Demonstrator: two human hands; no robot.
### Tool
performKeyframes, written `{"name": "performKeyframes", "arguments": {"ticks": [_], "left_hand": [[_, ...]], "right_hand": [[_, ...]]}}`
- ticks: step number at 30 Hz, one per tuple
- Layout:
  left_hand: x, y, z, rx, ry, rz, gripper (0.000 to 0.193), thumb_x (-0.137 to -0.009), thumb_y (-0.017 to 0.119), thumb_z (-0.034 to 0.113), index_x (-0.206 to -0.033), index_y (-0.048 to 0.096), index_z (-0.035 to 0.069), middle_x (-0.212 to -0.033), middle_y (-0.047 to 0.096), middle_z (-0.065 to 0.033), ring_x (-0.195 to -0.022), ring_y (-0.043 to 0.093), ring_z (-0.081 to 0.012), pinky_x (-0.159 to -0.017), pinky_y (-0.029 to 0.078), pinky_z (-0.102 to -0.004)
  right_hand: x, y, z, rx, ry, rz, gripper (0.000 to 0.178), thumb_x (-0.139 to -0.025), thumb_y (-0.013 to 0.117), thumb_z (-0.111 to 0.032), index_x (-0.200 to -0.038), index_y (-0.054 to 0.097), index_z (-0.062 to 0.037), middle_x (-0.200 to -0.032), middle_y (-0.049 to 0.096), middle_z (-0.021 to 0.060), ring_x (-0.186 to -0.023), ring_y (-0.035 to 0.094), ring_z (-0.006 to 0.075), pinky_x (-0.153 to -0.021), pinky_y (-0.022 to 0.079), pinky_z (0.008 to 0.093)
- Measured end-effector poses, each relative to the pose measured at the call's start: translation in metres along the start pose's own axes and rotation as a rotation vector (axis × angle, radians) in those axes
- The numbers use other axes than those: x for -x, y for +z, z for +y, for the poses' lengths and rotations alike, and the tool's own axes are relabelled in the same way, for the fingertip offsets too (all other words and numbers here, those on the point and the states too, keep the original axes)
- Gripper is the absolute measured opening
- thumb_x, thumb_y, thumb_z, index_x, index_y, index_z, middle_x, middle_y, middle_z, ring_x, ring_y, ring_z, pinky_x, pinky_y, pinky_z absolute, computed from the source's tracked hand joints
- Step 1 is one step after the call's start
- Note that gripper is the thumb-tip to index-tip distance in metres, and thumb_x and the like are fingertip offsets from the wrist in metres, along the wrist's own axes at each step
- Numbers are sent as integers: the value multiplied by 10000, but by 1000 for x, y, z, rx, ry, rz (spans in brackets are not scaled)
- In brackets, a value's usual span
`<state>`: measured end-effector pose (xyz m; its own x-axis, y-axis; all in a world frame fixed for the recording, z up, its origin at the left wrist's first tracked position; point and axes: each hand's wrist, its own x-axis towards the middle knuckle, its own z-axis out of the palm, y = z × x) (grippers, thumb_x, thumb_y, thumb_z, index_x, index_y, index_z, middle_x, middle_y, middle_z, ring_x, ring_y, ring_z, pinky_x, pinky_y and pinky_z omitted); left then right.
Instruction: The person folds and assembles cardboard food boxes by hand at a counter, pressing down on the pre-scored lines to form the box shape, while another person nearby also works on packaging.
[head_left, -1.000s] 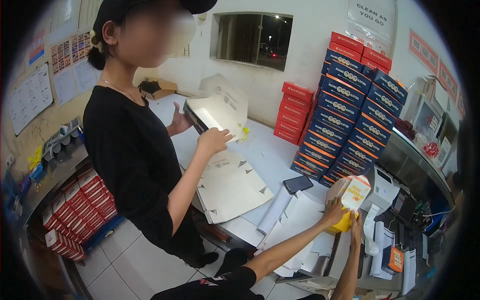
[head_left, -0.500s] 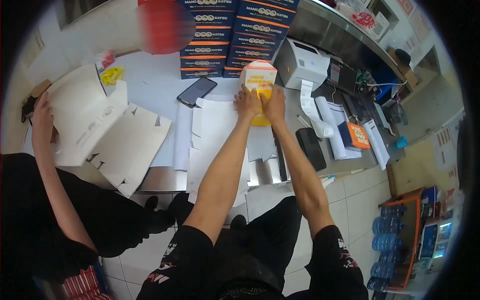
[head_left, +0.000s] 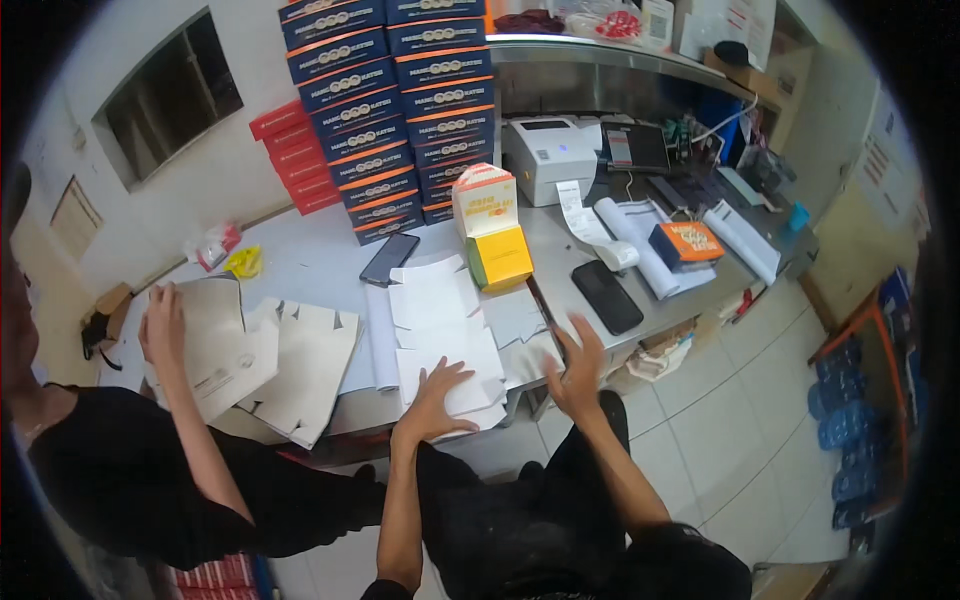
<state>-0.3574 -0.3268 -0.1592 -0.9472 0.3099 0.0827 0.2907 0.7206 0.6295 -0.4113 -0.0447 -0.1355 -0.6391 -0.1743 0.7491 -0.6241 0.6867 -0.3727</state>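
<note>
My left hand is open, its fingers spread over the near end of a stack of flat white cardboard blanks. My right hand hovers just off the table edge to the right of the blanks, fingers apart and slightly blurred, with nothing in it. Past the far right corner of the blanks a yellow and white folded carton stands by itself, its tall white back panel up. To my left, a co-worker's hand holds a partly bent white cardboard blank.
Tall stacks of dark blue boxes rise at the back, with red boxes beside them. A phone, a black phone, a label printer and an orange box lie around. Blue water bottles stand right.
Both hands have let go of the yellow and white carton and drawn back toward me. My left hand has come down on the blanks. The view has shifted.
</note>
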Motion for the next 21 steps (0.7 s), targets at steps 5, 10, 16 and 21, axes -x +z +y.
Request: {"name": "performKeyframes", "arguments": {"ticks": [5,10,16,21], "left_hand": [[12,-7,-5,24,41,-33,550,-776,802,240,-1272,616,92,-1448,488,-102,-1434,304,-325,-1170,215,-515],[5,-17,-16,392,-209,31,336,-834,755,206,-1113,707,26,-1174,679,-135,-1223,553,-256,-1035,414,-326],[-9,-33,-17,458,-245,-25,325,-849,754,169,-1105,702,-23,-1119,699,-113,-1065,626,-169,-953,486,-312],[-4,-27,-12,706,-309,-17,472,-793,790,77,-1216,625,-54,-1187,666,-153,-1111,617,-194,-1011,462,-316]], "right_hand": [[187,-77,29,212,649,-397,891,-792,732,-376,-1507,274,-106,-1491,303,263,-1316,363,466,-1037,373,551],[197,-82,32,278,876,-439,997,-769,764,-426,-1526,195,-116,-1464,306,301,-1277,397,475,-1018,395,537],[193,-64,52,215,661,-311,839,-780,772,-301,-1452,329,-62,-1389,407,288,-1238,451,469,-1021,399,511],[65,-53,83,-69,354,-16,469,-836,704,-187,-1235,535,-7,-1243,542,198,-1172,523,359,-965,429,438]]}}
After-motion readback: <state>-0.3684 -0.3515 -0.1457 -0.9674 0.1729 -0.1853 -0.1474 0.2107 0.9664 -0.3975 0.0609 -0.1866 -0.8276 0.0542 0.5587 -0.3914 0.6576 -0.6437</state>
